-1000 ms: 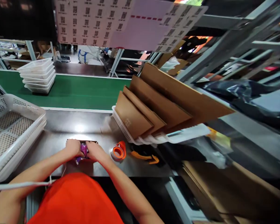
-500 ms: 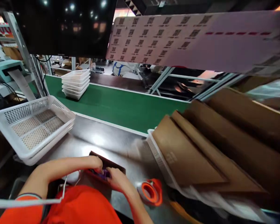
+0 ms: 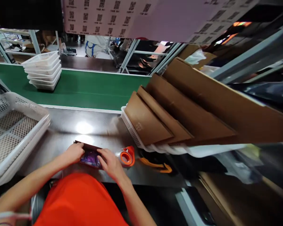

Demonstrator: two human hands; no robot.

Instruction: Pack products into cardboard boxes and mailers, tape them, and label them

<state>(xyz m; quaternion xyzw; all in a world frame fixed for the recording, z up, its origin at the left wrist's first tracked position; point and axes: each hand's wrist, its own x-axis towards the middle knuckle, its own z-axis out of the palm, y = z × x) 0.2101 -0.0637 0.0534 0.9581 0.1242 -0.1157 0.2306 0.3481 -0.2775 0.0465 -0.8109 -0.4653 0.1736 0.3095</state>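
Observation:
A small cardboard box (image 3: 91, 146) stands at the front of the metal workbench, its top open. Inside lies a shiny purple packet (image 3: 91, 158); its contents cannot be made out. My left hand (image 3: 74, 153) is closed on the left end of this box, fingertips over the rim. At the opposite end my right hand (image 3: 110, 162) grips the right wall, with the thumb reaching down the near side. Just right of that hand, an orange tape dispenser (image 3: 127, 156) rests on the bench.
White baskets (image 3: 46, 121) stand at the left, and more are stacked (image 3: 43, 70) on the green conveyor belt (image 3: 89, 91). Cardboard sheets (image 3: 146, 121) lean in a white rack at the right. An orange-handled tool (image 3: 166, 168) lies beyond the tape dispenser. A QR-code board (image 3: 155, 18) hangs above.
My view has swung right and down. Both hands have drawn back from inside the box to its two ends, leaving the purple packet in plain sight.

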